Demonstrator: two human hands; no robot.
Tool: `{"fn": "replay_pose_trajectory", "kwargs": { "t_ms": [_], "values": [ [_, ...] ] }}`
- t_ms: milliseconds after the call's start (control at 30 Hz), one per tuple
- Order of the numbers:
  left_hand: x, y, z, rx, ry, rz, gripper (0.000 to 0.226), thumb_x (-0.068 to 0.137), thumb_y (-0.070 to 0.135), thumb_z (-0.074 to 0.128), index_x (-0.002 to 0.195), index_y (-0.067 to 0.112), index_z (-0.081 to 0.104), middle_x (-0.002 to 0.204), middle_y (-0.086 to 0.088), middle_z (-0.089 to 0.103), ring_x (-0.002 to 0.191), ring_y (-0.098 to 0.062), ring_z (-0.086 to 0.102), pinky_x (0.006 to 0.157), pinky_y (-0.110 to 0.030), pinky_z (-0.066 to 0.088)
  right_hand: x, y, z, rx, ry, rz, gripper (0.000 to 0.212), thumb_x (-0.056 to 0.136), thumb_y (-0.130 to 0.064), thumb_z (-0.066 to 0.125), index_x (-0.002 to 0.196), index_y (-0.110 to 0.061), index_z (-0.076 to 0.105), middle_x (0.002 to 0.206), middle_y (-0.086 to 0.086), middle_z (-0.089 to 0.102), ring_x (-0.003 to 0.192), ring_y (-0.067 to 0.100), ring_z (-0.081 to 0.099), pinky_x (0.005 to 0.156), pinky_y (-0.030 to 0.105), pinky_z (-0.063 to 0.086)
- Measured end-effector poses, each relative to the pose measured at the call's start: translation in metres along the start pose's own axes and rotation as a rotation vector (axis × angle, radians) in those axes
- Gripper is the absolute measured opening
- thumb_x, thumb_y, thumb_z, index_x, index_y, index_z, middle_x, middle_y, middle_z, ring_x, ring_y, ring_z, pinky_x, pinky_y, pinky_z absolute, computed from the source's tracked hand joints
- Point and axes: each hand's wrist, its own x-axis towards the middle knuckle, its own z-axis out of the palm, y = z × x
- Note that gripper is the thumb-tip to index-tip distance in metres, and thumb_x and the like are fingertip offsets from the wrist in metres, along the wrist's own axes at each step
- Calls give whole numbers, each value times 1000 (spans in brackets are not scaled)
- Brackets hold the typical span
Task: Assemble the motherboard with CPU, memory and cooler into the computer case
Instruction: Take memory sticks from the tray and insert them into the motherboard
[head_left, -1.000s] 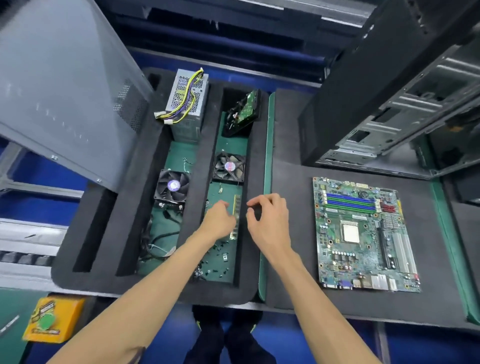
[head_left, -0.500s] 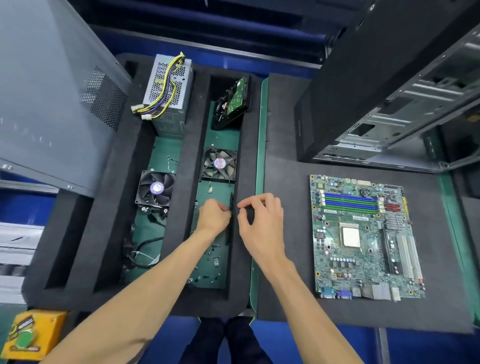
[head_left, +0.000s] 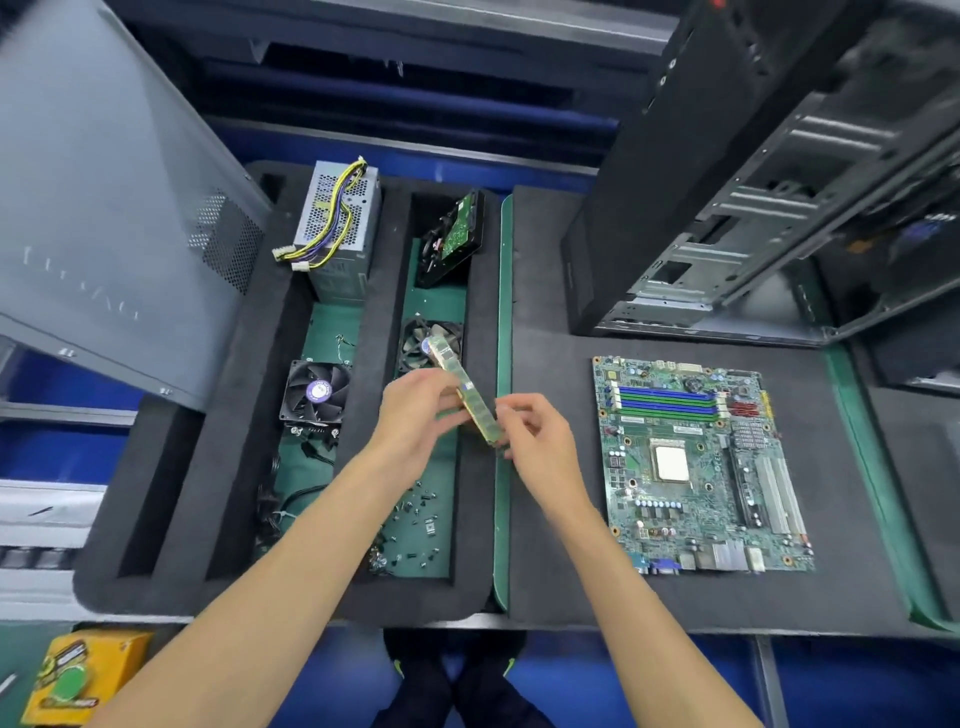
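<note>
My left hand (head_left: 415, 410) has its fingers curled round the middle of a memory stick (head_left: 464, 387), pinching it along its long edges. My right hand (head_left: 535, 431) pinches the stick's near end between thumb and forefinger, the other fingers loosely bent behind. The stick is lifted clear of the tray, tilted, its far end pointing up and away over the case fan (head_left: 418, 340) that lies in the right-hand slot of the foam tray (head_left: 379, 322).

Under my hands, on the green floor of that same slot, lies a scatter of small screws (head_left: 415, 519). At the slot's far end a hard drive (head_left: 454, 236) leans on its edge. In the next slot to the left I see the CPU cooler (head_left: 314, 392) with its fan facing up and black cables trailing towards me, and beyond it a power supply (head_left: 340, 228) with yellow and purple leads draped over its grille.

To the right of my right hand, well apart from it, the motherboard (head_left: 701, 467) lies flat on the dark mat (head_left: 561, 545), with the CPU (head_left: 671, 462) seated in its socket and the blue and green memory slots (head_left: 667, 401) at its far side. Past the board stands the open computer case (head_left: 753, 208). A grey side panel (head_left: 104, 208) leans at far left, and a yellow box (head_left: 83, 675) sits at the near left corner.
</note>
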Motion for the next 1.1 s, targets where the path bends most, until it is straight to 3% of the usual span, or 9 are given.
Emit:
{"fn": "replay_pose_trajectory", "kwargs": {
  "t_ms": [133,333,533,633,733,800,867,967,1100],
  "values": [
    [-25,-3,20,-97,-116,21,9,89,-3,59,98,-1,62,86,-13,72,85,-24,70,80,-35,60,-19,-7,-10,135,-46,-10,3,98,-15,64,100,-15,65,76,-2,71,65,13,66,60,27,53],
    [-47,-13,38,-94,-260,44,10,92,10,65,101,5,62,97,-13,70,93,-24,70,82,-39,59,-45,-8,-51,35,-13,-102,8,97,-8,64,95,-14,69,62,-8,64,54,8,55,50,21,45],
    [-64,-24,67,113,-236,131,4,90,12,70,92,10,72,91,-5,72,88,-17,70,72,-31,57,-58,-6,-93,-72,103,-238,31,93,-7,68,93,-38,70,69,-20,66,63,0,55,64,18,46],
    [-71,-32,83,89,-226,66,10,89,15,72,94,7,73,86,-7,69,76,-18,66,66,-31,56,-60,-2,-120,-51,141,-268,29,94,-6,66,98,-34,71,78,-10,67,68,0,57,63,13,46],
    [-79,-44,107,49,-244,71,10,89,14,72,93,4,72,79,-11,69,71,-21,69,66,-30,57,-58,4,-150,50,149,-248,28,95,-11,67,112,-33,65,90,0,70,73,8,62,62,21,51],
    [-84,-54,126,62,-186,178,9,88,11,73,92,3,72,80,-14,71,76,-26,71,69,-29,58,-55,7,-168,181,177,-157,33,95,-18,70,123,-27,55,92,5,71,69,16,67,60,28,55],
    [-88,-65,144,198,-95,365,6,87,9,74,92,6,75,81,-9,74,78,-24,72,72,-28,59,-52,7,-184,307,158,-37,31,96,-23,69,123,-16,56,89,7,74,67,21,71,61,33,59],
    [-95,-86,173,516,-90,604,9,85,11,77,93,16,75,88,3,74,84,-13,70,78,-21,55,-45,6,-208,505,-52,69,23,100,-24,62,113,-6,67,99,9,78,88,26,76,78,38,62],
    [-103,-115,209,880,-175,758,29,82,20,80,110,24,72,106,10,63,104,-5,60,92,-15,43,-35,10,-243,608,-145,102,18,101,-13,59,117,-7,66,96,3,77,79,13,74,62,23,56]
  ]
}}
